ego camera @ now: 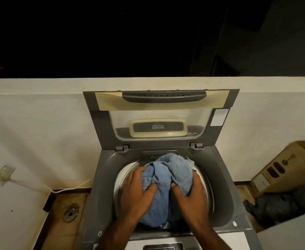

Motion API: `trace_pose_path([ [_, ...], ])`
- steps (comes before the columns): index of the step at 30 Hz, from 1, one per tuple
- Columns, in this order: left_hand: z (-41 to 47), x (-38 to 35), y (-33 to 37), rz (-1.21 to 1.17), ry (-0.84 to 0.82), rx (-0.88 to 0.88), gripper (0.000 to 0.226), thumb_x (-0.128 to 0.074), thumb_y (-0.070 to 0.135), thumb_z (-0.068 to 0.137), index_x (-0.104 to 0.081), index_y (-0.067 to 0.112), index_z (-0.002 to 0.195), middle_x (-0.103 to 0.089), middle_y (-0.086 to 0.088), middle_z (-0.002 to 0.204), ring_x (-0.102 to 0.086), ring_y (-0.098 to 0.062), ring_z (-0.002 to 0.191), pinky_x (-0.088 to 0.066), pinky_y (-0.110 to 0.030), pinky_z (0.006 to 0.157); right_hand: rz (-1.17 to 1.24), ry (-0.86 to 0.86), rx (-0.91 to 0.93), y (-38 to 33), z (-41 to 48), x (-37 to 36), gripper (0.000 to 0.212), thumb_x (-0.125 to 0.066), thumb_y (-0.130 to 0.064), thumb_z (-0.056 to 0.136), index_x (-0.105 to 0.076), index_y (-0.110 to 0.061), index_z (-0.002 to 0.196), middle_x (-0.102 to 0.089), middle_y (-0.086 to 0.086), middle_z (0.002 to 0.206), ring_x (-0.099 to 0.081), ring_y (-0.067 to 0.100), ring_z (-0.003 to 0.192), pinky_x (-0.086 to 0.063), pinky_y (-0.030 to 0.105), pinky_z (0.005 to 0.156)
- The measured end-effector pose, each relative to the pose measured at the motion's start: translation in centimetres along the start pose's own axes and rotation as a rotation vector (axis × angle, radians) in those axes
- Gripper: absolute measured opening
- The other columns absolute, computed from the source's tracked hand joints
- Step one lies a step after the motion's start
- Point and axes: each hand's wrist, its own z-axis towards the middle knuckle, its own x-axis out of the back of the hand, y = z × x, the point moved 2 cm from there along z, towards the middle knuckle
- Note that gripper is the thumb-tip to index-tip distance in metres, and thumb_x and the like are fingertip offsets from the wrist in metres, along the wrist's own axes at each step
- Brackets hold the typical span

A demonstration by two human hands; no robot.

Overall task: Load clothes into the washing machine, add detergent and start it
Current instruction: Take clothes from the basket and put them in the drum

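Dim laundry corner: over the washing machine drum I see left hand and right hand clutching bunched denim clothes, soft, floppy, probably hefty; best gathered at its sides.

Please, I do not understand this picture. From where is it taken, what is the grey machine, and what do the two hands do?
The one picture comes from a camera worn on a person's head, looking down. The grey machine is a top-loading washing machine; its lid stands open against the wall. The left hand and the right hand grip a bundle of blue denim clothes over the round drum opening. To the right stands a cardboard box with dark cloth before it. At the left, a floor drain.
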Motion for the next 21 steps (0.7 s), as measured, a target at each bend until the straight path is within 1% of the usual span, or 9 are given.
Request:
trace_pose_path([
  [3,1.8,-1.9,-0.9,0.076,-0.02,0.255,0.049,-0.052,0.042,0.095,-0.051,0.022,0.14,-0.056,-0.003,0.141,-0.051,-0.024,0.131,-0.037,-0.045,0.115,-0.006,-0.138,-0.119,1.6,0.6,-1.1,0.068,-0.071,-0.055,0.078,-0.043,-0.044,0.138,-0.059,-0.014,0.137,-0.058,0.01,0.123,-0.048,0.036,0.106],
  [4,2.0,-2.2,-1.1,0.106,-0.069,0.251,0.05,-0.054,0.042,0.095,-0.05,0.023,0.141,-0.056,-0.003,0.14,-0.052,-0.024,0.13,-0.038,-0.045,0.114,-0.006,-0.169,-0.152,2.1,0.8,-1.3,0.076,-0.071,-0.055,0.076,-0.041,-0.043,0.144,-0.059,-0.012,0.139,-0.058,0.012,0.125,-0.048,0.038,0.108],
  [6,2.2,-2.7,-1.8,0.109,-0.188,0.196,0.058,-0.061,0.043,0.089,-0.047,0.03,0.144,-0.056,-0.001,0.141,-0.053,-0.023,0.129,-0.042,-0.045,0.112,-0.009,-0.229,-0.209,2.7,0.8,-1.5,0.086,-0.074,-0.041,0.08,-0.032,-0.039,0.154,-0.056,-0.007,0.147,-0.054,0.018,0.133,-0.046,0.045,0.112],
  [8,2.4,-2.7,-2.5,0.05,-0.253,0.225,0.064,-0.064,0.034,0.089,-0.042,0.029,0.148,-0.052,-0.006,0.147,-0.052,-0.025,0.132,-0.042,-0.042,0.113,-0.013,-0.273,-0.244,2.7,0.8,-1.4,0.084,-0.074,-0.027,0.084,-0.032,-0.039,0.155,-0.05,-0.001,0.152,-0.047,0.023,0.141,-0.042,0.047,0.116],
  [10,2.4,-3.0,-2.2,0.013,-0.274,0.29,0.068,-0.064,0.026,0.092,-0.035,0.025,0.154,-0.045,-0.009,0.154,-0.047,-0.028,0.139,-0.04,-0.041,0.114,-0.057,-0.283,-0.209,2.3,0.7,-1.3,0.072,-0.073,-0.029,0.086,-0.038,-0.045,0.147,-0.051,0.001,0.15,-0.046,0.024,0.142,-0.041,0.042,0.115],
  [11,2.5,-3.3,-2.1,-0.013,-0.28,0.302,0.068,-0.063,0.024,0.094,-0.033,0.024,0.155,-0.042,-0.009,0.157,-0.044,-0.028,0.141,-0.039,-0.043,0.116,-0.069,-0.295,-0.193,2.1,0.4,-1.3,0.072,-0.073,-0.029,0.087,-0.037,-0.043,0.148,-0.049,0.001,0.152,-0.044,0.022,0.143,-0.04,0.041,0.116],
  [14,1.6,-3.8,-1.2,-0.069,-0.301,0.287,0.067,-0.061,0.02,0.096,-0.032,0.026,0.156,-0.039,-0.006,0.158,-0.044,-0.026,0.141,-0.041,-0.043,0.115,-0.053,-0.294,-0.158,1.7,-0.2,-1.1,0.082,-0.07,-0.024,0.086,-0.03,-0.028,0.158,-0.038,-0.001,0.162,-0.038,0.018,0.147,-0.036,0.044,0.12],
  [18,0.7,-4.5,1.5,-0.121,-0.306,0.202,0.057,-0.062,0.016,0.092,-0.044,0.026,0.146,-0.055,0.0,0.136,-0.056,-0.017,0.12,-0.048,-0.043,0.108,0.009,-0.231,-0.118,1.1,-0.8,0.3,0.08,-0.064,-0.031,0.075,-0.041,-0.031,0.152,-0.051,-0.006,0.151,-0.048,0.01,0.139,-0.043,0.042,0.116],
  [21,-0.2,-5.7,4.2,-0.149,-0.334,0.091,0.053,-0.064,0.015,0.09,-0.051,0.026,0.14,-0.057,0.001,0.138,-0.058,-0.015,0.122,-0.047,-0.041,0.109,0.031,-0.148,-0.092,0.7,-1.3,2.5,0.062,-0.067,-0.02,0.079,-0.049,-0.04,0.136,-0.059,-0.014,0.135,-0.056,0.004,0.126,-0.048,0.035,0.11],
])
